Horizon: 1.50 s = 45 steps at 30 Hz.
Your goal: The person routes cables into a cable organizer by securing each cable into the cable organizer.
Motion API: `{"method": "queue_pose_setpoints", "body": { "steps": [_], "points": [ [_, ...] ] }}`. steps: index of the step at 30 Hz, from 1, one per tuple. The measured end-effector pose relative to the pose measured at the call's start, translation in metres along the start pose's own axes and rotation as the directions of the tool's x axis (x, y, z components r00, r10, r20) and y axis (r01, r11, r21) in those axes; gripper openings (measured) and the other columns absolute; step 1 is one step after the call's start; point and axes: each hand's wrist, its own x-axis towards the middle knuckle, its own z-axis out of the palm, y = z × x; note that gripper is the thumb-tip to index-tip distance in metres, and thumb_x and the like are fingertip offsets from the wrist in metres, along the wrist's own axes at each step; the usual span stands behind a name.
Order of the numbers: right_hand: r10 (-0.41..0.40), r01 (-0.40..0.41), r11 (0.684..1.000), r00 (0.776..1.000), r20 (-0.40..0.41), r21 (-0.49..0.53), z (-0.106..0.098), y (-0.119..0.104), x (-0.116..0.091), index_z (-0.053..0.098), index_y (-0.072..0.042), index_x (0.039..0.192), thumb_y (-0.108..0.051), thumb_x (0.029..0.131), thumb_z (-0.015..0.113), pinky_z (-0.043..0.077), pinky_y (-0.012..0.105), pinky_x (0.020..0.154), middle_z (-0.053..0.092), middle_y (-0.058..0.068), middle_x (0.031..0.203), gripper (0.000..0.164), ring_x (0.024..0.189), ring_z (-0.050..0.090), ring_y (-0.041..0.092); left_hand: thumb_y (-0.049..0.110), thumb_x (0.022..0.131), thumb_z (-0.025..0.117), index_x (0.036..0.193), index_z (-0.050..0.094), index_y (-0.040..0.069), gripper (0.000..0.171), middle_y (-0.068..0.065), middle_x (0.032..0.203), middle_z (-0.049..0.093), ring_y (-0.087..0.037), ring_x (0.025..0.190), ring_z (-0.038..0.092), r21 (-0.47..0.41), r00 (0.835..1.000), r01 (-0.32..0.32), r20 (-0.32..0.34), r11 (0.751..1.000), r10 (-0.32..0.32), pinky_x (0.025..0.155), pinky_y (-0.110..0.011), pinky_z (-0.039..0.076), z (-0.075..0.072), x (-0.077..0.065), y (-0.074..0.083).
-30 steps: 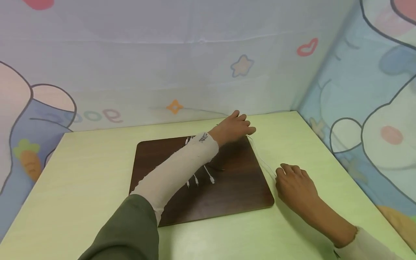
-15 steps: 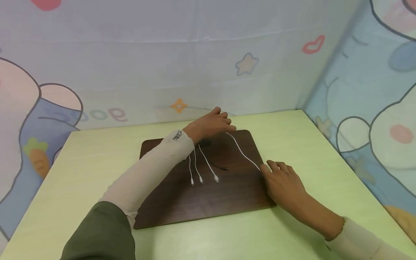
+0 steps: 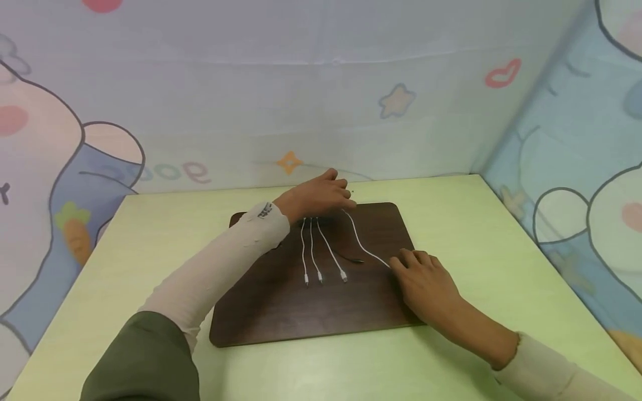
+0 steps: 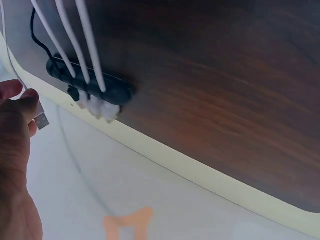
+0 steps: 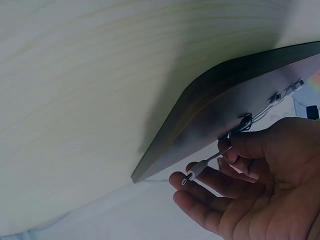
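My left hand (image 3: 318, 196) is over the far edge of a dark wooden board (image 3: 311, 314). It pinches a white USB cable (image 3: 357, 238) just behind its flat metal plug (image 4: 42, 121), as the left wrist view shows. Over the board's right edge, my right hand (image 3: 426, 284) pinches the same cable near its other end, where a small white connector (image 5: 196, 171) sticks out past the fingers. Beside the left hand, a black cable holder (image 4: 114, 91) grips several cables: three white cables (image 4: 91, 47) and a black cable (image 4: 36, 36), their plugs along the board's far edge.
The board lies on a pale yellow table (image 3: 165, 262). A cloth backdrop (image 3: 241, 100) with cartoon prints rises behind the table and along the right side. The loose ends of the held cables lie toward the board's middle.
Both hands have moved left with the white USB cable, from beyond the board's right side to over it. The cables in the holder have come into clearer view.
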Motion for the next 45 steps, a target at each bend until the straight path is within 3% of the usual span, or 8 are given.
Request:
{"method": "queue_pose_setpoints", "body": {
  "steps": [6,13,16,23,29,37,41,45],
  "points": [
    [-0.047,0.047,0.999,0.999,-0.027,-0.007,0.001,-0.004,0.004,0.063,-0.008,0.112,0.001,0.098,0.076,0.063,0.053,0.095,0.070,0.015,0.116,0.022,0.111,0.073,0.042,0.011,0.113,0.068,0.116,0.076,0.031,0.023,0.007,0.101,0.071,-0.020,0.095,0.049,0.066,0.999,-0.034,-0.002,0.997,0.035,0.095,-0.043,0.025,0.001,-0.008,-0.003],
    [-0.059,0.059,0.998,0.998,0.003,-0.007,-0.003,-0.008,0.009,0.063,-0.009,0.110,0.001,0.099,0.074,0.063,0.053,0.097,0.072,0.017,0.124,0.019,0.116,0.072,0.042,0.005,0.094,0.091,0.105,0.078,0.029,0.029,0.007,0.100,0.072,-0.021,0.098,0.051,0.040,0.999,-0.034,0.030,0.999,0.033,0.097,-0.045,0.027,0.004,-0.013,-0.003],
    [-0.063,0.063,0.998,0.998,0.011,0.003,-0.004,-0.010,0.009,0.063,-0.010,0.111,0.001,0.099,0.073,0.063,0.054,0.096,0.072,0.018,0.128,0.019,0.117,0.072,0.042,0.005,0.093,0.091,0.100,0.077,0.028,0.028,0.006,0.098,0.072,-0.021,0.097,0.050,0.018,0.999,-0.030,0.025,0.999,0.030,0.097,-0.045,0.028,0.006,-0.012,-0.002],
    [-0.105,0.104,0.993,0.994,0.025,0.058,-0.009,-0.016,0.004,0.067,-0.014,0.119,0.005,0.097,0.072,0.061,0.056,0.106,0.071,0.019,0.134,0.030,0.123,0.071,0.043,0.008,0.111,0.068,0.091,0.076,0.024,0.028,0.005,0.089,0.072,-0.021,0.091,0.042,-0.051,1.000,0.006,0.011,0.999,-0.005,0.096,-0.045,0.023,0.004,-0.007,-0.001],
    [-0.186,0.185,0.979,0.983,0.001,0.087,-0.009,-0.028,0.003,0.066,-0.015,0.118,0.009,0.094,0.073,0.060,0.056,0.108,0.070,0.019,0.137,0.035,0.125,0.070,0.042,0.007,0.114,0.064,0.093,0.082,0.026,0.033,0.004,0.090,0.074,-0.022,0.093,0.043,-0.072,0.997,0.047,0.061,0.996,-0.042,0.098,-0.045,0.022,-0.003,-0.002,0.000],
    [-0.218,0.216,0.970,0.976,0.006,0.111,-0.011,-0.042,0.003,0.066,-0.017,0.116,0.011,0.092,0.074,0.059,0.053,0.110,0.069,0.018,0.137,0.038,0.127,0.069,0.041,0.008,0.115,0.064,0.084,0.073,0.025,0.037,0.005,0.078,0.047,-0.021,0.090,0.035,-0.101,0.993,0.104,0.073,0.989,-0.097,0.099,-0.044,0.019,-0.013,0.008,0.007],
    [-0.232,0.231,0.966,0.973,-0.001,0.113,-0.012,-0.045,0.003,0.066,-0.017,0.117,0.010,0.092,0.074,0.059,0.054,0.110,0.070,0.017,0.138,0.038,0.128,0.069,0.041,0.011,0.116,0.063,0.086,0.079,0.024,0.036,0.000,0.081,0.064,-0.022,0.090,0.038,-0.058,0.992,0.105,0.081,0.993,-0.100,0.099,-0.043,0.021,-0.018,0.016,0.012],
    [-0.245,0.246,0.965,0.969,-0.020,0.091,-0.013,-0.046,0.002,0.067,-0.017,0.114,0.007,0.093,0.075,0.060,0.053,0.109,0.071,0.017,0.138,0.033,0.128,0.069,0.040,0.013,0.117,0.060,0.095,0.085,0.023,0.035,-0.003,0.094,0.076,-0.023,0.096,0.044,-0.039,0.982,0.116,0.155,0.993,-0.108,0.101,-0.044,0.021,-0.021,0.024,0.016]
  ]
}}
